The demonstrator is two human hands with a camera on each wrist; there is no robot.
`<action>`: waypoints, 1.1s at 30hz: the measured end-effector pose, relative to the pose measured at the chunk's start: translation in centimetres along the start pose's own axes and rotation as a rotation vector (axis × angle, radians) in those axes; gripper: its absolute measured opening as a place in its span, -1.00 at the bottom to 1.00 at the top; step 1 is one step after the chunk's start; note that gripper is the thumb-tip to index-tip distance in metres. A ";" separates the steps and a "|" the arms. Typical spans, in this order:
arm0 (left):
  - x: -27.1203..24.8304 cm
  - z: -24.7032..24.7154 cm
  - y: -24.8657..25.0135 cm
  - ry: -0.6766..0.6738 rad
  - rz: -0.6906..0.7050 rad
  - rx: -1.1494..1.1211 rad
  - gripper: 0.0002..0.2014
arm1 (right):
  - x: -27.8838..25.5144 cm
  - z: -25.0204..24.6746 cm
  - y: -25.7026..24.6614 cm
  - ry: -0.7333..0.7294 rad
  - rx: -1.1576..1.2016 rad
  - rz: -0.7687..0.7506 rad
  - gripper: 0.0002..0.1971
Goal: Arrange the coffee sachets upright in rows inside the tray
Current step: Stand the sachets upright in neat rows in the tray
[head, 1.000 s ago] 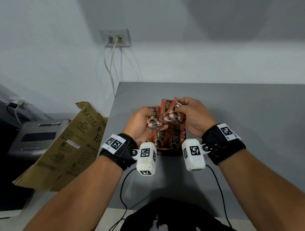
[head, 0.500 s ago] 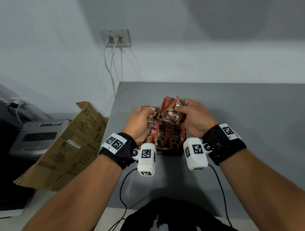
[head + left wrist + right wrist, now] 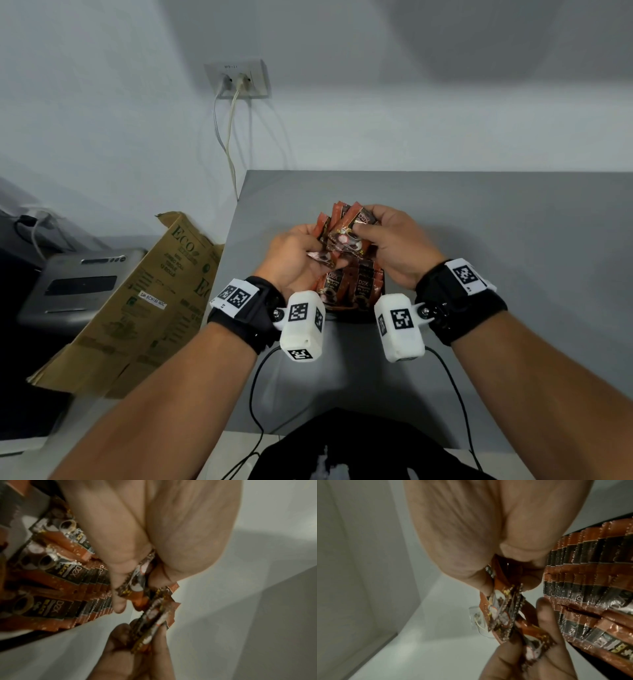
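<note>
A grey table (image 3: 479, 240) stands against a pale wall (image 3: 376, 102), its left edge beside a flattened brown cardboard box (image 3: 137, 301) printed with green "ECO" lettering and bearing a white label. On the wall above the table's far left corner sits a white socket plate (image 3: 236, 79) with two pale cables (image 3: 229, 137) plugged in and hanging down. Left of the cardboard lies a grey device (image 3: 82, 284) with a dark panel.

tray (image 3: 352, 313) on table (image 3: 479, 222) | sachets (image 3: 346, 287) upright inside | cardboard (image 3: 137, 301) left of table
</note>
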State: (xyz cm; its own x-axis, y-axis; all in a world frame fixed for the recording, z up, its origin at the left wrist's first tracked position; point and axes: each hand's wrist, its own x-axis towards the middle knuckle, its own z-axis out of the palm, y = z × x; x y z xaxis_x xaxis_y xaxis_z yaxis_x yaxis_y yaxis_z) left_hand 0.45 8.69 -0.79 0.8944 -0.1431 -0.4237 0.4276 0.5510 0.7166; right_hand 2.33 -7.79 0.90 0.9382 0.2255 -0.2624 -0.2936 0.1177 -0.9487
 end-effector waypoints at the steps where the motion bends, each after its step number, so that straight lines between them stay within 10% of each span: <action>1: -0.2 0.1 0.1 -0.036 -0.045 -0.036 -0.57 | -0.2 0.2 -0.1 -0.001 -0.066 -0.023 -0.84; 7: -1.0 0.3 0.4 -0.234 -0.123 -0.009 -0.69 | -0.3 0.5 0.3 -0.141 -0.886 -0.208 -0.62; 13: -0.7 0.0 0.0 -0.151 -0.099 0.079 -0.78 | -1.4 1.1 -1.1 -0.271 -1.066 -0.263 0.10; 22: -1.0 -0.2 0.0 -0.091 -0.044 0.119 -0.66 | -1.3 1.7 -0.6 -0.243 -0.981 -0.316 -0.06; 26: -1.2 -0.3 0.3 -0.078 0.045 0.196 -0.45 | -0.8 0.9 -1.7 -0.047 -0.790 -0.275 -0.61; 33: -0.7 -0.4 -0.8 0.006 0.208 0.459 -0.47 | -0.6 -0.5 -1.8 -0.080 -0.782 -0.207 -0.89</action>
State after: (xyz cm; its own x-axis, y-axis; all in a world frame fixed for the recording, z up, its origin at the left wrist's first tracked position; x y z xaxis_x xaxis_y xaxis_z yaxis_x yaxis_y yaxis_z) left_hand -0.59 8.64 -1.29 0.9666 -0.0632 -0.2483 0.2551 0.1482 0.9555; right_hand 2.36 -8.59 2.66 0.9350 0.3449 -0.0828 0.1248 -0.5383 -0.8334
